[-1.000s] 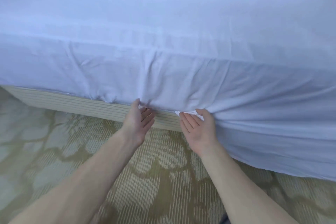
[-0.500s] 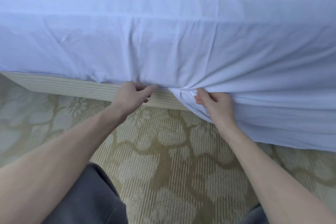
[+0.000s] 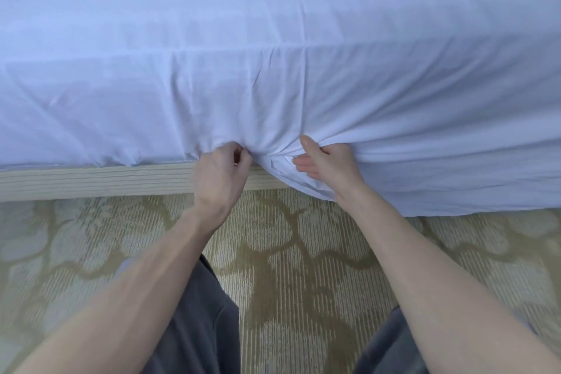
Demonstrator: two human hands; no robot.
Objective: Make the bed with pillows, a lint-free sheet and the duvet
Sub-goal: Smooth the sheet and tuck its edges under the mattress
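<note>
Head view, left hand (image 3: pixel 219 174) pinching sheet (image 3: pixel 273 70) edge — right hand (image 3: pixel 329 167) beside, clutching bunched fold.

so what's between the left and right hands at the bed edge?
Head view: a gathered bunch of the white sheet, with creases fanning from it, fills the gap between the left hand and right hand. Both grip it.

Sheet (image 3: pixel 273 70) runs off top, L & R edges; whatever's under it can't be seen. Left hand (image 3: pixel 218 173): fingertips curl into the gathered fabric, mostly out of sight. Right hand (image 3: pixel 328 167): palm side hidden. Bed base (image 3: pixel 91 182) cut at L edge, R part behind hanging sheet. Forearms (image 3: pixel 440 282) & grey trousers (image 3: pixel 197 328) cut off at bottom.
</note>
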